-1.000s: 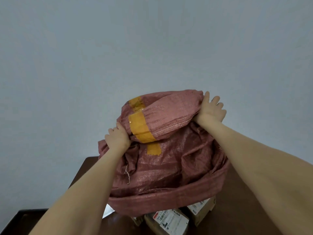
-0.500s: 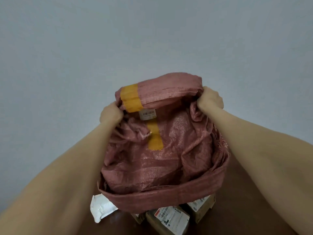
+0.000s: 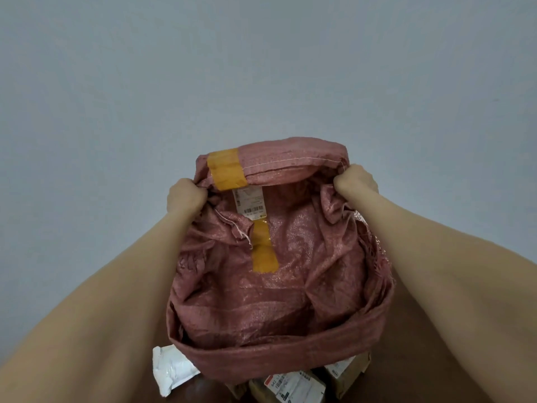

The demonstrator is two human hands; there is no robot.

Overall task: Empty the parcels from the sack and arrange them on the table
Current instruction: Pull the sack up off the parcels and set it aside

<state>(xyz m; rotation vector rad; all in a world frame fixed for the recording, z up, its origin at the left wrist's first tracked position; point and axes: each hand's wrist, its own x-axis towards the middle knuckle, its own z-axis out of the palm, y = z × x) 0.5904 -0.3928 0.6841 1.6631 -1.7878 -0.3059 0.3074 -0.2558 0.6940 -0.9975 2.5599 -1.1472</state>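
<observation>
Plain grey-blue wall [image 3: 261,68] fills everything behind and above the sack, nothing else going on back there.

The sack [image 3: 276,292] is a pinkish woven plastic one, held up in the air upside down. Its stitched end is on top and its rolled mouth hangs at the bottom, right over the parcels. It looks slack and caved in, so my guess is it's empty or near enough.

Under the sack there's a sliver of dark brown table [image 3: 386,383]. Poking out below the sack's rim are a cardboard box [image 3: 290,388] with a shipping label, a second box [image 3: 348,370] off the sack's lower right, and a white padded mailer [image 3: 171,370] off its lower left. Whether more parcels sit under the sack, can't tell.

The left hand [image 3: 184,196] is at the sack's upper left corner and the right hand [image 3: 356,181] at its upper right, both with fingers curled tight around bunched-up fabric.

Two strips of yellow tape [image 3: 226,168] and a small barcode label [image 3: 250,203] sit on the sack's upper left.

Handling-wise, I'd say this stuff is light, floppy and a bit slick, so you want a proper fistful at the seam corners rather than a fingertip pinch. The boxes look stiff, so grab them by the sides. The mailer looks squishy, so grip it by an edge.
</observation>
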